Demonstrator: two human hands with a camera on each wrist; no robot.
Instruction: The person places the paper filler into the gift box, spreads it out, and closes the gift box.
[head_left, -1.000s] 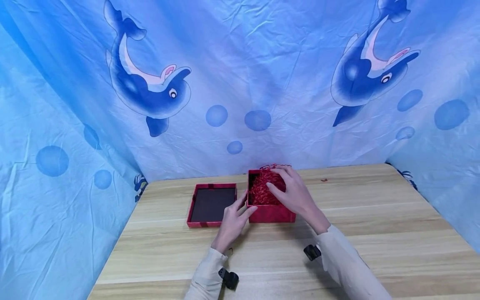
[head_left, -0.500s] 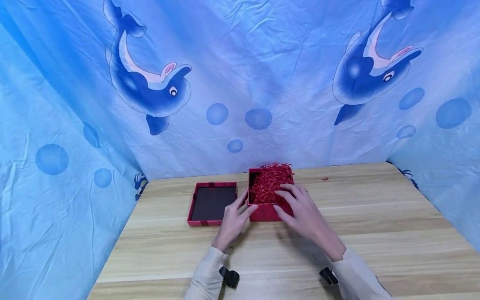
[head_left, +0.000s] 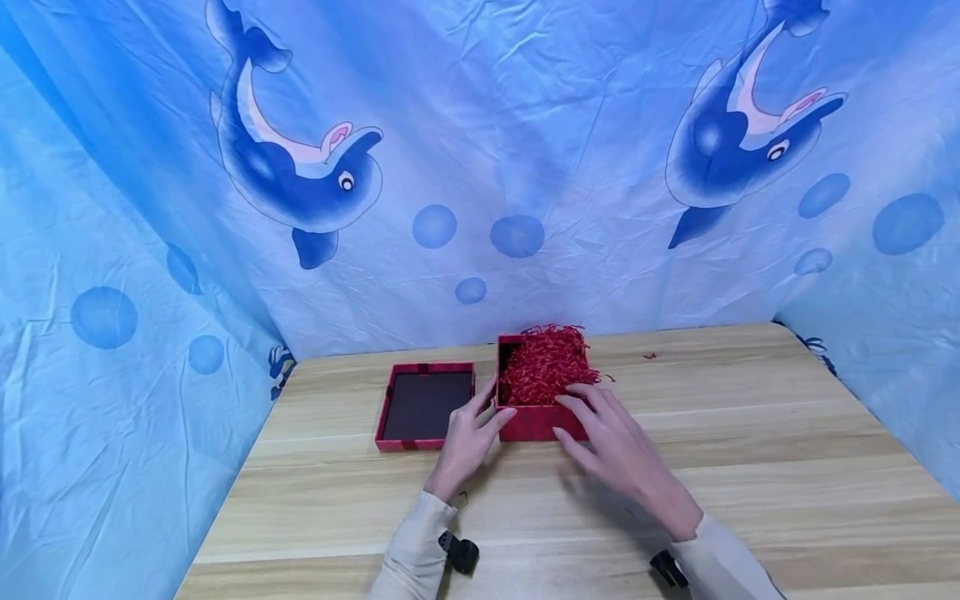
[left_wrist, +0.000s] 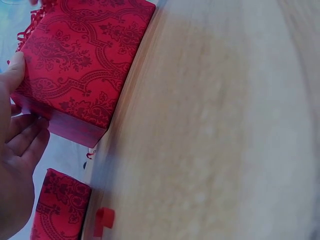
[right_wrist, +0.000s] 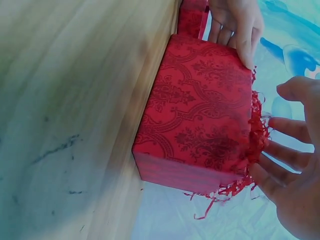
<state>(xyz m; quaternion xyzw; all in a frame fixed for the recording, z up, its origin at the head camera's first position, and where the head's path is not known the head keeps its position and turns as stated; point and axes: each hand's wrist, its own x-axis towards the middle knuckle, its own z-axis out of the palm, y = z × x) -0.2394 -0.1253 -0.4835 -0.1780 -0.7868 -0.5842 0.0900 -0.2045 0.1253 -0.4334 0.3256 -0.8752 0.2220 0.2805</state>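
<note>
A red patterned gift box [head_left: 534,423] stands open on the table, heaped with red shredded paper [head_left: 551,362]. Strands spill over its right and back rims, and a dark gap shows along the inner left. My left hand [head_left: 467,446] steadies the box at its near left corner; in the left wrist view the thumb lies on the front face and the fingers are against the side. At the near right rim is my right hand [head_left: 611,433], fingers spread and lightly bent, their tips at the paper in the right wrist view [right_wrist: 295,165]. It grips nothing.
Left of the box lies its lid [head_left: 423,407], inside up, dark-lined with a red rim. A small red scrap [head_left: 649,356] lies on the wooden table [head_left: 750,433] to the right. Behind hangs a blue dolphin-print cloth [head_left: 562,167].
My right hand has drawn back from atop the shredded paper to the box's near right rim. More of the paper shows, with strands over the right side. My left hand stays put.
</note>
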